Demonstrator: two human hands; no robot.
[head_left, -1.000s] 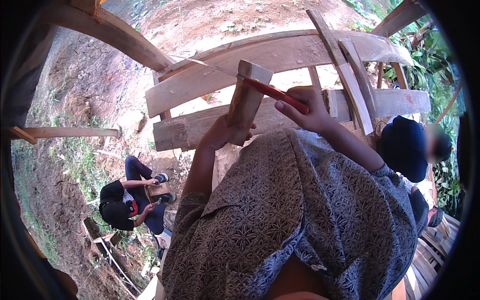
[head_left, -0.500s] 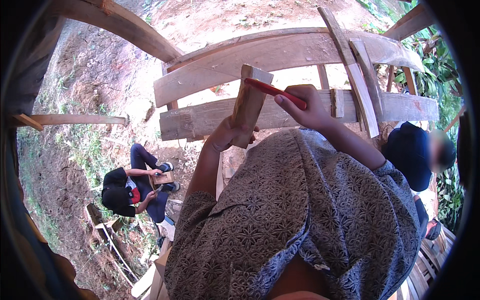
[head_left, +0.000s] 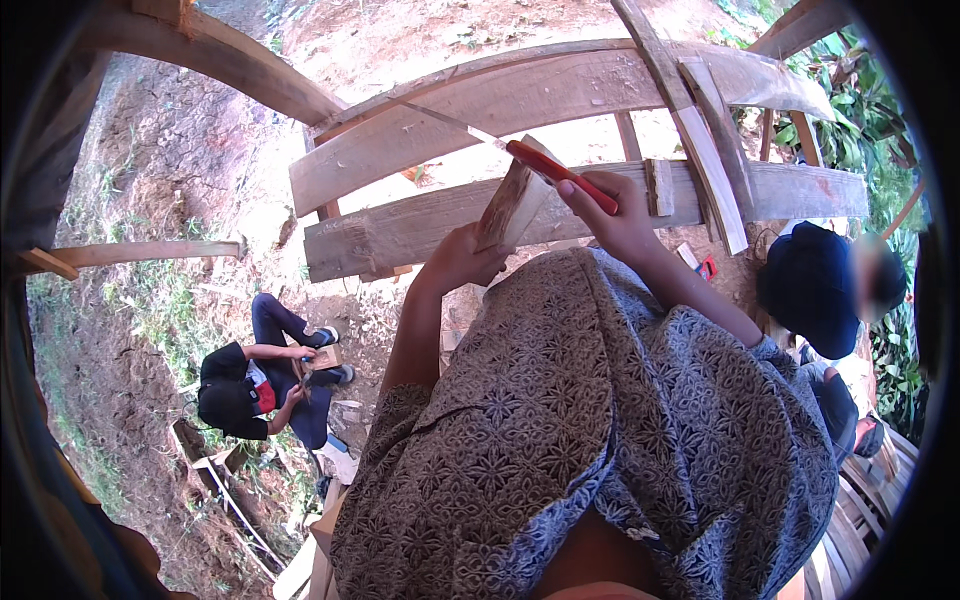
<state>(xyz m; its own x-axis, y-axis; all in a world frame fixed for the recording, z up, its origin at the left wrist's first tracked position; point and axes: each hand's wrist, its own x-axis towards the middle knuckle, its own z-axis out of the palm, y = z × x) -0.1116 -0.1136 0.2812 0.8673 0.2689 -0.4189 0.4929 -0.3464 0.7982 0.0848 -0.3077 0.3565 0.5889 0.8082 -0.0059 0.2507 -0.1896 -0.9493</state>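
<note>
The left hand [head_left: 462, 262] clamps the wood block [head_left: 512, 205] upright from below — the right hand [head_left: 612, 215], just beside it, grips a red-handled knife [head_left: 560, 175] whose blade slants up-left across the block's top.

A: Wood block [head_left: 512, 205]?
B: Short, pale, rough-cut, tilted w/ top end leaning right, gripped at its lower end, in front of the rail planks.
A: Tool?
B: Red-handled saw [head_left: 520, 160], thin blade running up-left, across block's top.
</note>
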